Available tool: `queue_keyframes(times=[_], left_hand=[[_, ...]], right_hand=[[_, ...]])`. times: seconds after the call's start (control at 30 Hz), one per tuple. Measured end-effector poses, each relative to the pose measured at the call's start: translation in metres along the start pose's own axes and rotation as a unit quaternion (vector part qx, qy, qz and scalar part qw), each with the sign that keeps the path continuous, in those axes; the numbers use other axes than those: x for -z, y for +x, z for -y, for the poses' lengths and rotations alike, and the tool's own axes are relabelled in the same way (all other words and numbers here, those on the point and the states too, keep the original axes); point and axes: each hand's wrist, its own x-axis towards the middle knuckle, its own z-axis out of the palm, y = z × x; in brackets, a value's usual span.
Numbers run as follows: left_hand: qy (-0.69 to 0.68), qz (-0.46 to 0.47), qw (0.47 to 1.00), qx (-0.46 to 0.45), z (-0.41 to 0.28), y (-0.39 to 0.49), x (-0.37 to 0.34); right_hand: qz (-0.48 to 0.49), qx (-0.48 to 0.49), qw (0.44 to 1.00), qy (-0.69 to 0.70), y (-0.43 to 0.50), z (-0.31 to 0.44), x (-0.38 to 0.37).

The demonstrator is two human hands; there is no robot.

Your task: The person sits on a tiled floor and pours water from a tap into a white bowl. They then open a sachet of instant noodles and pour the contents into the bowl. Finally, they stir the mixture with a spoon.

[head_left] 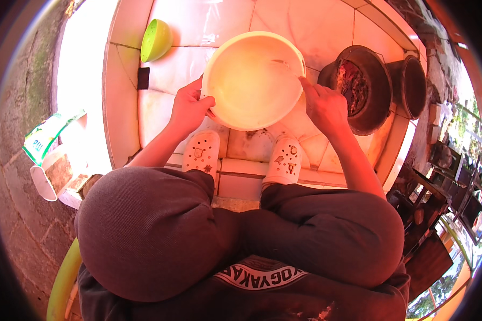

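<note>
A round, pale plastic basin [253, 82] is held tilted over the tiled floor, its inside facing me. My left hand [190, 105] grips the basin's left rim, thumb on the inner side. At the right rim, my right hand [323, 102] holds on with a finger laid along the edge; its other fingers are partly hidden. A green plastic bowl [156, 40] lies on its side to the upper left. Right of my right hand stands a dark bucket [369, 92] with reddish, crumpled matter inside, and beside it a second dark container [414, 87].
A low tiled ledge [122, 100] borders the floor on the left. Beyond it lie a green and white packet [50, 134] and some blocks [56, 174]. My clogs [201, 152] stand below the basin. Dark clutter [429, 200] fills the far right.
</note>
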Motion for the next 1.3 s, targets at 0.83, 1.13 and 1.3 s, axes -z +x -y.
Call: queue_keyframes(times=[0.83, 1.13, 1.3], left_hand=[[-0.061, -0.024, 0.998, -0.010, 0.012, 0.005, 0.000], [-0.088, -0.021, 0.996, -0.026, 0.016, 0.008, 0.000], [-0.108, -0.014, 0.993, -0.046, 0.020, 0.008, 0.001]], right_hand=[[-0.033, -0.036, 0.999, -0.002, 0.002, 0.004, 0.012], [-0.071, -0.043, 0.997, -0.002, 0.005, 0.003, 0.014], [0.002, -0.032, 0.999, -0.015, 0.005, 0.003, 0.015]])
